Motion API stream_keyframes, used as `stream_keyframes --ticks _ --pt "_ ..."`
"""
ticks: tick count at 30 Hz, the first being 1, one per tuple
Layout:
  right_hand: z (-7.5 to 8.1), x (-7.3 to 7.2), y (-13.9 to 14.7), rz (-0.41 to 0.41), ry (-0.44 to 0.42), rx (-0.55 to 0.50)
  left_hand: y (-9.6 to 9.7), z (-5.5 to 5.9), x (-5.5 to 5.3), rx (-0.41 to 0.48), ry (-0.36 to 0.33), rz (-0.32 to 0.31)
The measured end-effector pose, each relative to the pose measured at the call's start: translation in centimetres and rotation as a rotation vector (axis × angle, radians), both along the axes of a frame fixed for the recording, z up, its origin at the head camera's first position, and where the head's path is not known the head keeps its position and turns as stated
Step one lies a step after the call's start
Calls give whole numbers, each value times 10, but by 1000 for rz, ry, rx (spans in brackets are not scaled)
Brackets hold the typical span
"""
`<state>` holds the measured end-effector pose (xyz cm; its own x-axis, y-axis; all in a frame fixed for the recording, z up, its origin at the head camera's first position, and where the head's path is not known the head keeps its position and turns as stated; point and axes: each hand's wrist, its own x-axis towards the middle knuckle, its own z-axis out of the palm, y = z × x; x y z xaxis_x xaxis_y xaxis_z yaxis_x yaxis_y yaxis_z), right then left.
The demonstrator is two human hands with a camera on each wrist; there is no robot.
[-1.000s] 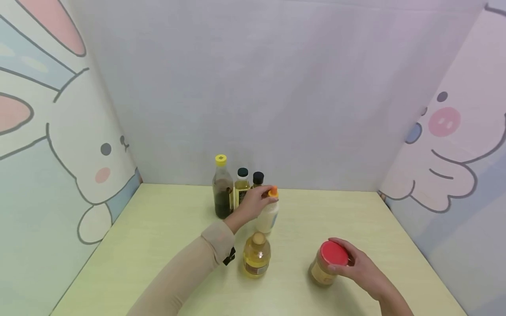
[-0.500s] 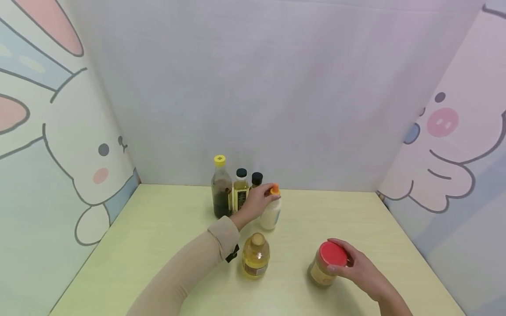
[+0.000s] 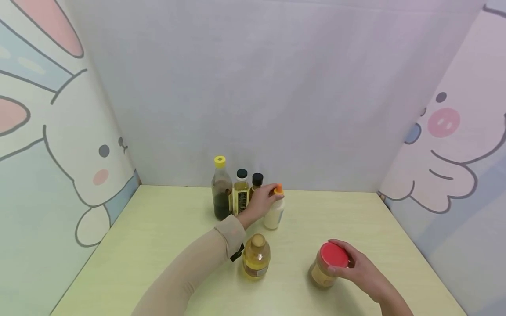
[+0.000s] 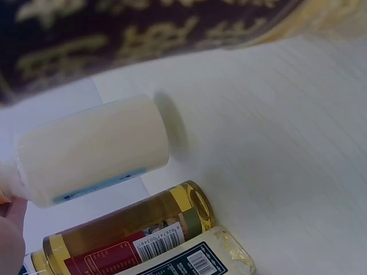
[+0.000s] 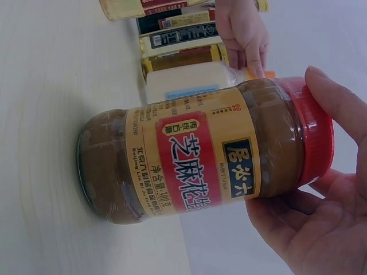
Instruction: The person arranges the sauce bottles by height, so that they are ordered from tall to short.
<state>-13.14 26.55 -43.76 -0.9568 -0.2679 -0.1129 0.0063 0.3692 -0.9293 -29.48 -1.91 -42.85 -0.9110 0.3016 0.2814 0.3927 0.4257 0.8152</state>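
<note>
My left hand [image 3: 261, 202] pinches the orange cap [image 3: 279, 188] of a white plastic bottle [image 3: 273, 217]. In the left wrist view the upright bottle's base is right at the tabletop, beside its shadow. At the front right, my right hand [image 3: 362, 271] grips a jar of sesame peanut butter [image 5: 189, 154] around its red lid [image 3: 334, 254], thumb on one side and fingers on the other. That jar, brown with a tan and red label, stands at the table surface. A round-bellied bottle of yellow liquid [image 3: 257, 259] stands nearer me, beside my left sleeve.
Left of the white bottle stand a dark sauce bottle with a yellow cap [image 3: 222, 197], a square oil bottle [image 3: 241, 195] and a black-capped bottle [image 3: 257, 179], partly behind my left hand. A pale curtain [image 3: 253, 87] closes off the table's back, with printed panels at both sides.
My left hand has carried the white bottle a little to the right, opening a wider gap from the dark sauce bottle. The right hand and its jar have stayed in place.
</note>
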Motion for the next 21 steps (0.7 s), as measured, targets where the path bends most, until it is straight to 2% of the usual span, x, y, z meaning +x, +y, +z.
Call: stream_keyframes --ticks 6,10,15,21 --pt "0 1 0 2 13 17 3 3 -1 -1 9 26" --pt "0 0 -1 -3 0 14 2 5 -1 16 -12 42" --pt "0 -1 -1 14 13 10 0 0 -4 -26 -10 38" --pt "1 1 0 -12 -15 25 0 -3 -6 -41 6 33"
